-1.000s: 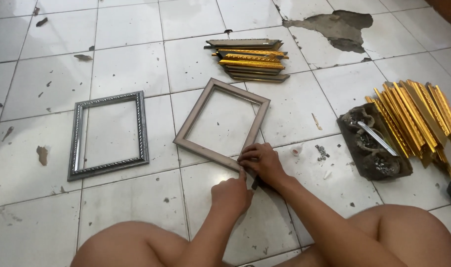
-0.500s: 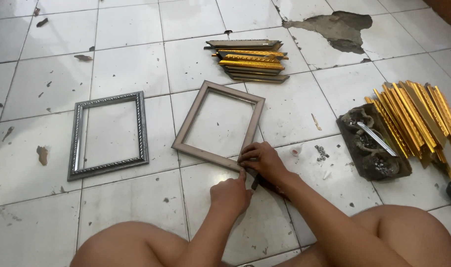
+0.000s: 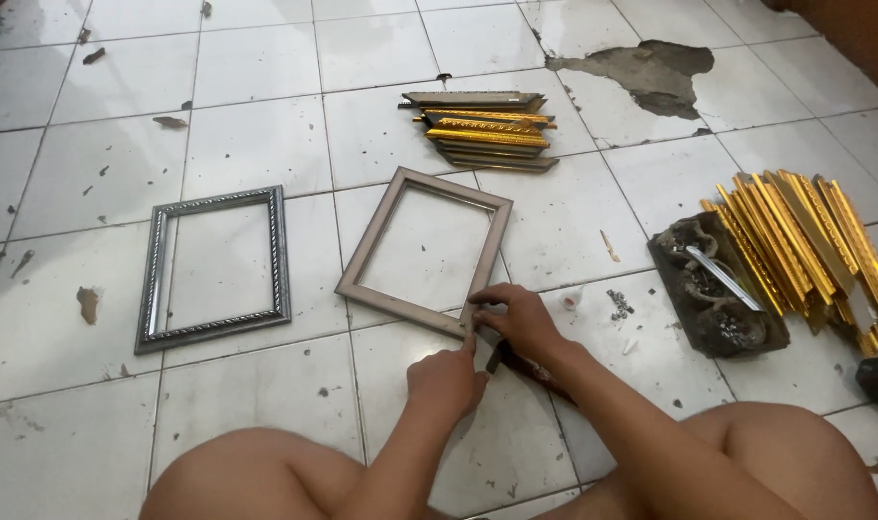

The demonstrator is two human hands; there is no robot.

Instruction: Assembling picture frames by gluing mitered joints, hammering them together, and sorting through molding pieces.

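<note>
The white tiled floor (image 3: 256, 144) carries everything here, chipped in places and with one big patch of bare grey cement at its far right corner. I sit at its near edge with my knees apart. Along the right edge lies a fan of gold-coloured moulding strips (image 3: 805, 241), and touching them on the inner side is a dark, grimy tray (image 3: 718, 289) with a pale flat tool across it. Toward the far edge sits a shorter stack of mitred gold and brown moulding pieces (image 3: 482, 130). On the left is a finished silver rectangular frame with a beaded edge (image 3: 212, 265), lying flat and well apart from my work.

In the middle, just in front of me, lies the plain light-brown wooden frame (image 3: 424, 250), tilted, its nearest corner under my hands. My right hand (image 3: 516, 323) is curled over that corner, fingers pressed together and pinching the wood from above. My left hand (image 3: 445, 377) is closed, its index finger pushed up against the same corner from the near side. Something dark pokes out beneath my right hand — I cannot tell what it is.

To do this well, I judge I should keep the frame flat on the tile, hold the two mitred ends flush, and press evenly from both sides — a twist here would open the joint. A few small metal bits (image 3: 617, 306) lie just right of my right hand.
</note>
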